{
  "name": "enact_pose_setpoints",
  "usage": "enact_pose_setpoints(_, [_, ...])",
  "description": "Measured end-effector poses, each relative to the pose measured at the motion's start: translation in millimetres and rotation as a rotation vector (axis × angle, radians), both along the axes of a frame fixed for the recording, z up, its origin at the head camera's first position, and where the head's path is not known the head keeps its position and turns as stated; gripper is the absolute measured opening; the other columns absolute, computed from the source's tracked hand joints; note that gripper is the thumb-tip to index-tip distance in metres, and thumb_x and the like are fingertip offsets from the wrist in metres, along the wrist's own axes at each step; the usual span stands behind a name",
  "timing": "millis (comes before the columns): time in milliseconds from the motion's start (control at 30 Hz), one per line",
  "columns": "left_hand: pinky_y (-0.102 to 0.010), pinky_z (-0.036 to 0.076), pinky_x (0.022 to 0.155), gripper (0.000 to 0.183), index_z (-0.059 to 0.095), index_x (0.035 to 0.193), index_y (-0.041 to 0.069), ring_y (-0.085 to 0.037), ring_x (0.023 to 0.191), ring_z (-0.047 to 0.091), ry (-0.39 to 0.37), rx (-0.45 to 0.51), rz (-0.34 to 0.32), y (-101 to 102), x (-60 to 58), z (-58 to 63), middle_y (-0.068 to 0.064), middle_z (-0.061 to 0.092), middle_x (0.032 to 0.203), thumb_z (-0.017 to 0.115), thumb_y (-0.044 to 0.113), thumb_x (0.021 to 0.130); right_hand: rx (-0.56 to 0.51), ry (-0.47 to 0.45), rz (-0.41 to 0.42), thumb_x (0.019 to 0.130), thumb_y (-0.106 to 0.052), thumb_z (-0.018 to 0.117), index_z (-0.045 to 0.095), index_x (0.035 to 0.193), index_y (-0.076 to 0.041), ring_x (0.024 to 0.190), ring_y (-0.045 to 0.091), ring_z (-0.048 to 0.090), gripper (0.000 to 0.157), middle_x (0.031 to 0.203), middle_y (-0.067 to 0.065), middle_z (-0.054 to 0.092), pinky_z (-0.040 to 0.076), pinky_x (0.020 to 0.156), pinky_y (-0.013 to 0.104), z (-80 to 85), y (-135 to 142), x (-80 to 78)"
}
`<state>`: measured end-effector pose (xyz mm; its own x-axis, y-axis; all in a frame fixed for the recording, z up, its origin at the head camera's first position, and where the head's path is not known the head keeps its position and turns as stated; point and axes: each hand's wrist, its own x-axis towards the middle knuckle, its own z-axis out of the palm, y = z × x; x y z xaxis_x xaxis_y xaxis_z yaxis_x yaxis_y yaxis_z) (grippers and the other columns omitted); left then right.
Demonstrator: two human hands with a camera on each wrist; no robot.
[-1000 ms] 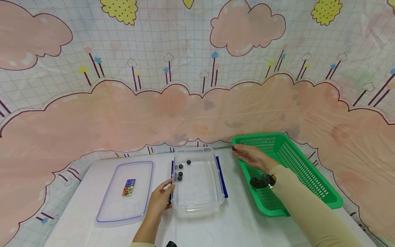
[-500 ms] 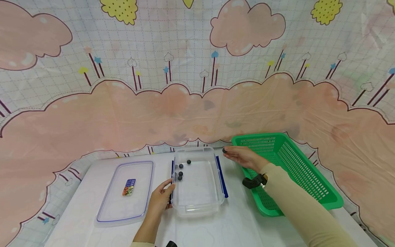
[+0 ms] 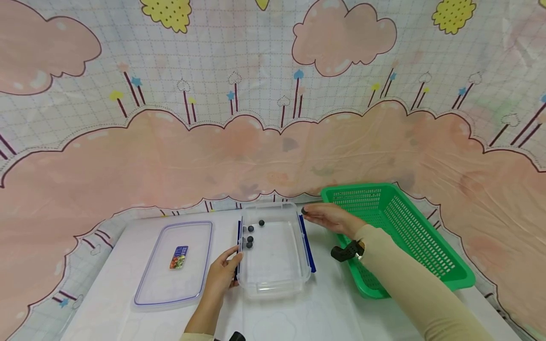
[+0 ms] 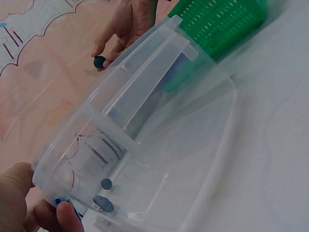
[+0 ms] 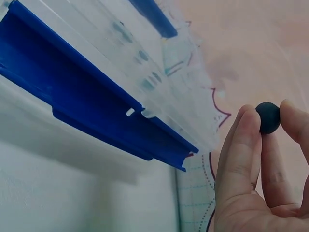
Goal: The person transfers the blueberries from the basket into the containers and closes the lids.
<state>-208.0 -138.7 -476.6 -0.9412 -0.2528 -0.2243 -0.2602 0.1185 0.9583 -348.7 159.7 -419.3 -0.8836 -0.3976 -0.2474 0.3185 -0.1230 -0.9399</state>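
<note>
A clear plastic storage box (image 3: 277, 270) with blue side latches stands in the middle of the table, its top uncovered. My left hand (image 3: 220, 271) grips its left wall, thumb at the rim and fingers at the blue latch. Several small dark balls (image 3: 261, 222) lie inside, towards the far left. Just beyond the box's far right corner, my right hand (image 3: 332, 219) pinches another dark ball (image 5: 268, 117) between thumb and fingertips. In the left wrist view this ball shows outside the box wall, above the rim's far side.
Left of the box lies a clear lid (image 3: 153, 279) with a blue seal and a coloured label (image 3: 178, 257). A green perforated basket (image 3: 360, 279) stands at the right, partly under the right forearm. A patterned cloth (image 3: 239, 161) hangs behind the white table (image 3: 294, 317).
My right hand has moved left with the ball, from the green basket's rim to the box's far right corner. The left hand keeps its grip on the box.
</note>
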Motion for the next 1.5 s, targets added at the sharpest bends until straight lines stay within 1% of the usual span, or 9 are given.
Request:
enact_pose_setpoints(100, [-0.022,0.048,0.049,0.044,0.059,0.135,0.011,-0.010,0.059,0.041,0.002,-0.002,0.003,0,-0.5,0.4,0.000,0.049,0.078,0.065,0.029,0.095,0.012,0.019,0.023,0.100,0.003,0.048,0.058,0.125,0.007,0.089,0.011,0.068,0.027,0.095,0.000,0.068,0.055,0.089,0.024,-1.3,-4,0.0])
enact_pose_setpoints(200, [-0.022,0.048,0.049,0.044,0.059,0.135,0.011,-0.009,0.058,0.040,0.004,-0.001,0.002,0,-0.8,0.5,0.001,0.049,0.078,0.064,0.028,0.095,0.013,0.022,0.030,0.100,0.003,0.048,0.049,0.132,0.014,0.088,0.010,0.068,0.034,0.094,-0.001,0.068,0.055,0.088,0.023,-2.1,-9,-0.2])
enact_pose_setpoints(400, [-0.022,0.049,0.049,0.045,0.059,0.136,0.011,-0.009,0.058,0.040,0.000,-0.001,0.006,1,-0.2,0.5,0.000,0.049,0.079,0.065,0.029,0.095,0.008,0.007,0.044,0.100,0.005,0.047,0.054,0.124,0.012,0.085,0.011,0.068,0.026,0.089,0.000,0.068,0.057,0.082,0.021,-5.4,-17,-1.2])
enact_pose_setpoints(667, [-0.022,0.049,0.048,0.046,0.058,0.137,0.011,-0.010,0.059,0.041,-0.005,-0.005,0.005,1,-0.8,-0.7,-0.001,0.051,0.082,0.065,0.030,0.095,0.031,-0.022,0.036,0.100,0.003,0.048,0.044,0.134,0.017,0.085,0.012,0.068,0.037,0.091,0.001,0.068,0.057,0.083,0.022,-7.6,-23,1.1])
enact_pose_setpoints(833, [-0.023,0.049,0.049,0.046,0.058,0.136,0.011,-0.010,0.059,0.041,-0.006,-0.008,0.006,1,-0.1,0.6,-0.001,0.051,0.082,0.065,0.029,0.095,0.048,-0.061,0.013,0.099,0.002,0.052,0.047,0.134,0.015,0.087,0.014,0.069,0.038,0.093,0.005,0.069,0.057,0.084,0.024,-7.4,-30,1.0])
enact_pose_setpoints(1100, [-0.022,0.048,0.049,0.046,0.058,0.136,0.010,-0.010,0.059,0.040,-0.006,-0.010,0.008,1,0.2,1.6,-0.001,0.052,0.083,0.065,0.029,0.095,0.045,-0.088,0.005,0.100,0.001,0.051,0.046,0.135,0.016,0.088,0.016,0.069,0.039,0.102,0.012,0.067,0.056,0.089,0.027,-2.5,-39,2.5])
enact_pose_setpoints(1333, [-0.022,0.049,0.049,0.045,0.058,0.136,0.011,-0.010,0.059,0.041,-0.010,-0.011,0.005,1,0.2,2.0,-0.001,0.052,0.082,0.064,0.029,0.095,0.067,-0.106,-0.019,0.099,0.001,0.054,0.051,0.133,0.014,0.087,0.016,0.069,0.037,0.098,0.010,0.068,0.056,0.089,0.027,1.7,-51,2.2])
enact_pose_setpoints(1433, [-0.022,0.049,0.049,0.046,0.058,0.136,0.010,-0.010,0.059,0.041,-0.014,-0.009,0.007,1,0.1,2.4,-0.002,0.052,0.083,0.064,0.029,0.095,0.085,-0.094,-0.027,0.099,0.000,0.055,0.053,0.131,0.014,0.087,0.016,0.069,0.035,0.104,0.015,0.068,0.055,0.091,0.028,2.7,-55,1.6])
enact_pose_setpoints(1500, [-0.022,0.049,0.049,0.046,0.058,0.137,0.010,-0.010,0.060,0.041,-0.017,-0.009,0.008,1,-0.1,2.7,-0.002,0.053,0.085,0.064,0.029,0.095,0.100,-0.084,-0.023,0.099,-0.001,0.054,0.053,0.131,0.013,0.089,0.015,0.068,0.035,0.116,0.023,0.065,0.053,0.095,0.030,2.9,-58,1.2])
